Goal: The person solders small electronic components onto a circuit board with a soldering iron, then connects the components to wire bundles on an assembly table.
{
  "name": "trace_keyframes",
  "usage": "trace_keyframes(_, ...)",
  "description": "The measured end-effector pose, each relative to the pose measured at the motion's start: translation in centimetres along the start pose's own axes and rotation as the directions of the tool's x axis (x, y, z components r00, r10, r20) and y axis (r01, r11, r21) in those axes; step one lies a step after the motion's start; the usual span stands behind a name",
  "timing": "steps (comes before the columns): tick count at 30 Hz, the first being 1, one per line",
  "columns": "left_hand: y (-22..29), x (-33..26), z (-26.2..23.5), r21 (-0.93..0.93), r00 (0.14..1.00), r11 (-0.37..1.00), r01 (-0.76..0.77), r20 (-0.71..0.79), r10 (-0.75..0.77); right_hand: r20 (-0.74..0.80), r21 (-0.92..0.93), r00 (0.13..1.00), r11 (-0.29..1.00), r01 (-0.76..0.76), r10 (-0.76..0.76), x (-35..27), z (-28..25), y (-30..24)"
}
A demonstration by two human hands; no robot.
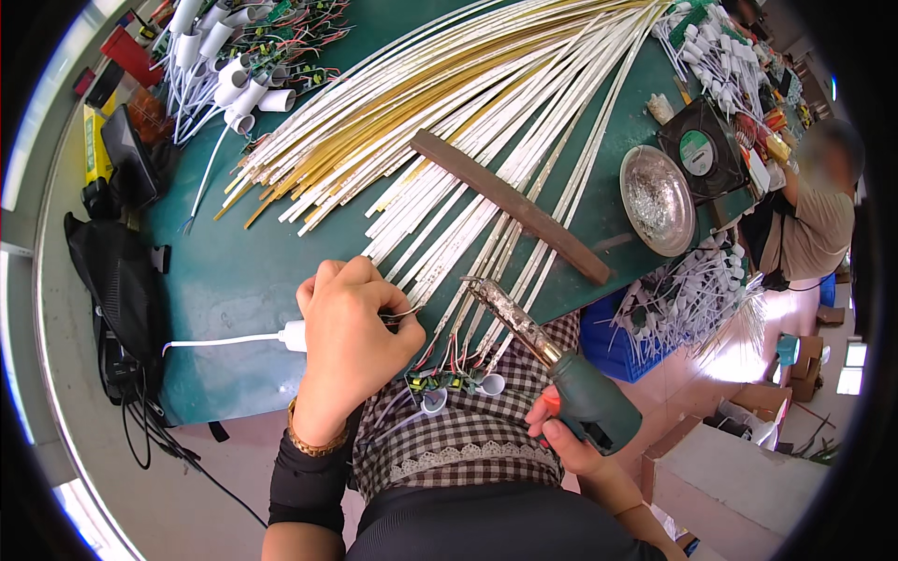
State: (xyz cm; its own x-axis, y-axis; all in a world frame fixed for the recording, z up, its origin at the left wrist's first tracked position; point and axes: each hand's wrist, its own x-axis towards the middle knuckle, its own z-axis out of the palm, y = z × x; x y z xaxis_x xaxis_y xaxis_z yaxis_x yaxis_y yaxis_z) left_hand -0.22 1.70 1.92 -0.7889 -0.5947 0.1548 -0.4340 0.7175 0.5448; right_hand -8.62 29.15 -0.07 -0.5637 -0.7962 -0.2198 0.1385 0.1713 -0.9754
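Note:
My right hand grips a green soldering gun with a red trigger. Its long, stained metal barrel slants up to the left, and the bent tip is over the ends of white strips. Left of that tip, my left hand is closed in a pinch on a thin wire; the fingers hide most of it. Partly under this hand is a white cylindrical housing with a white cable. Small green circuit boards with red wires and white tubes rest on the checked cloth over my lap.
A brown bar lies across the fanned strips on the green table. At the right are a metal dish and a black fan. White tubes pile up far left. A blue crate and another person are beyond the right edge.

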Motion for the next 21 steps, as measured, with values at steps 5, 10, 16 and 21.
trace_keyframes(5,0.03,0.07,-0.02,-0.001,1.0,1.0,0.003,0.009,-0.003,0.013,-0.024,1.0,1.0,-0.002,0.002,0.03,-0.17,0.25)
trace_keyframes(10,0.04,-0.04,-0.01,0.004,1.0,1.0,0.003,0.007,-0.003,-0.001,0.014,0.998,0.998,0.064,-0.064,0.0,-0.17,0.69)
trace_keyframes(16,0.1,-0.05,0.05,0.011,1.0,1.0,0.008,0.005,-0.008,-0.03,-0.003,0.999,0.999,0.035,-0.035,-0.03,-0.18,0.4)
trace_keyframes(21,0.01,-0.09,-0.05,0.001,1.0,1.0,-0.004,-0.003,0.004,-0.027,-0.029,0.999,0.999,0.044,-0.045,-0.02,-0.24,0.39)
